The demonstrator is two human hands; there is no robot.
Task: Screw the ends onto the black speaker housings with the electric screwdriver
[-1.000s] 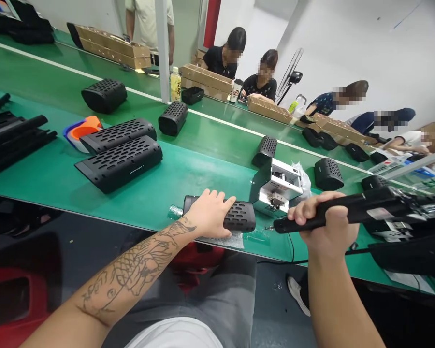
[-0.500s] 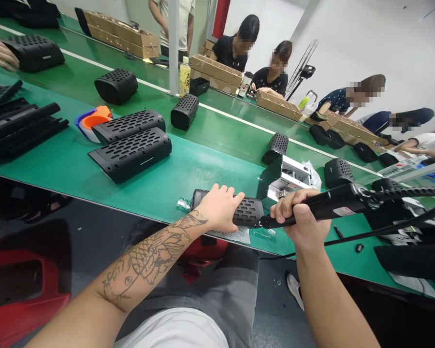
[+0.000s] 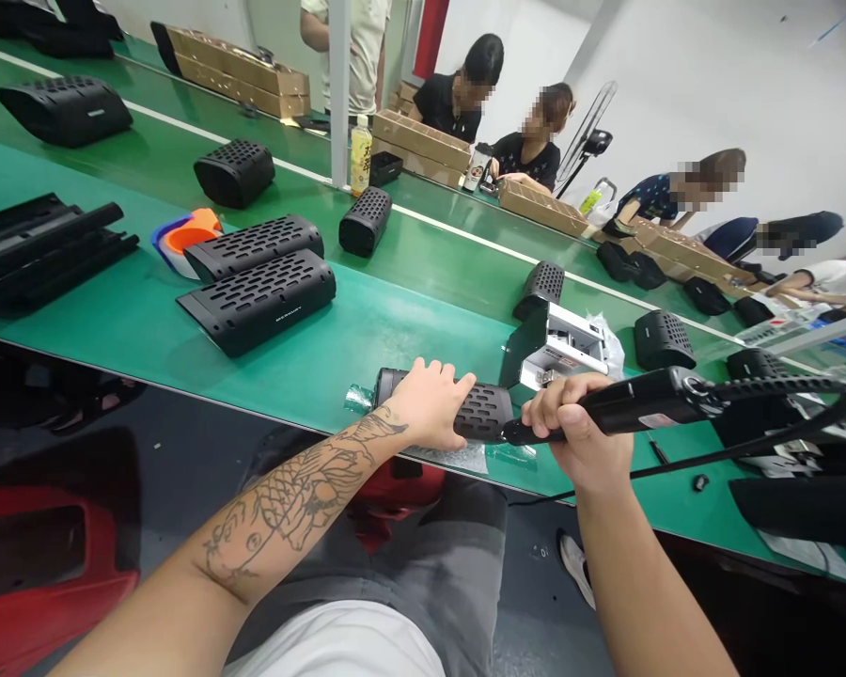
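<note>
A black perforated speaker-like housing [image 3: 485, 411] lies on its side at the near edge of the green bench. My left hand [image 3: 429, 404] is curled over its middle and grips it, hiding part of the slots. In my right hand [image 3: 584, 428] is a black electric screwdriver [image 3: 641, 401], held almost level, with its cord trailing right. Its tip meets the housing's right end; the screw there is too small to make out. Bubble wrap [image 3: 465, 459] shows under the housing. Just behind stands a black-and-white screw feeder-like device [image 3: 560, 348].
Two similar housings [image 3: 268, 299] lie to the left, beside an orange-and-blue tape roll [image 3: 192, 233]. Black shell parts [image 3: 49, 249] are stacked farther left. More housings [image 3: 234, 174] sit on the green conveyor [image 3: 451, 246]. Co-workers sit across it behind cardboard trays [image 3: 423, 143].
A co-worker's hand at the far left has left the housing there. Housings on the conveyor have shifted slightly right. My right hand and the screwdriver have moved slightly left; my left hand stays put.
</note>
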